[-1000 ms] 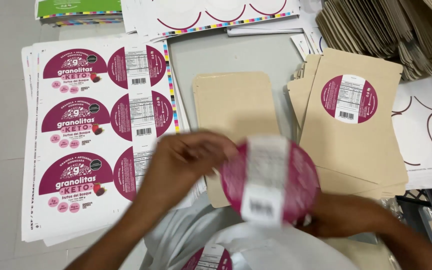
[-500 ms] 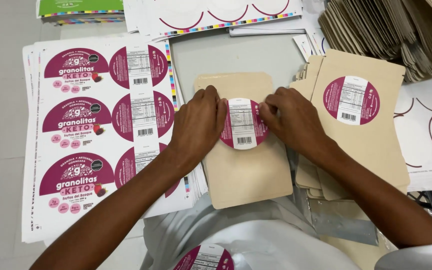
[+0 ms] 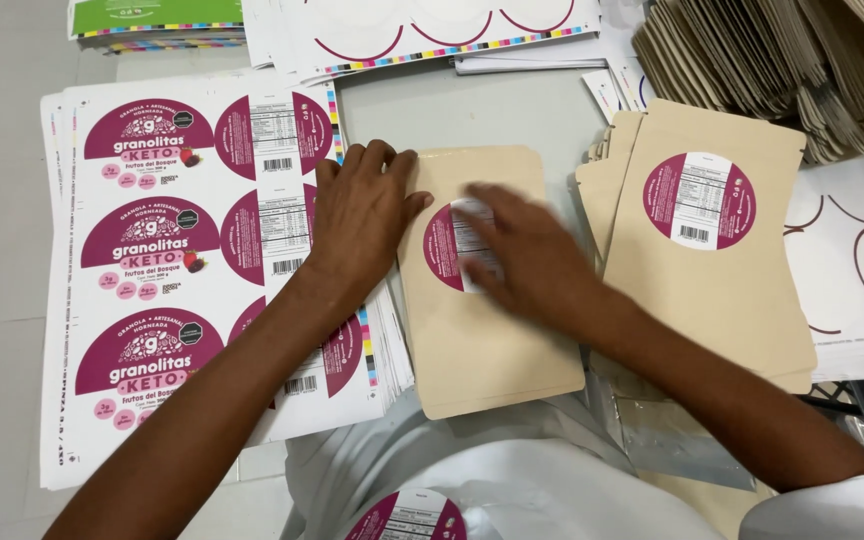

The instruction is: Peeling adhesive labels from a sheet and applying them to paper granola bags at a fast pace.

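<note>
On the grey table (image 3: 512,110), flat fingers (image 3: 497,215) press a round label (image 3: 447,250) onto a pouch (image 3: 492,340).

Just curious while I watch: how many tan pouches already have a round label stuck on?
2. One pouch lies under both hands, its label half covered; another tops the stack to the right. Pouches beneath that stack may be labelled too, hidden.

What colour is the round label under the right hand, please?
Magenta with a white panel, on the label, seen from the head view.
</note>
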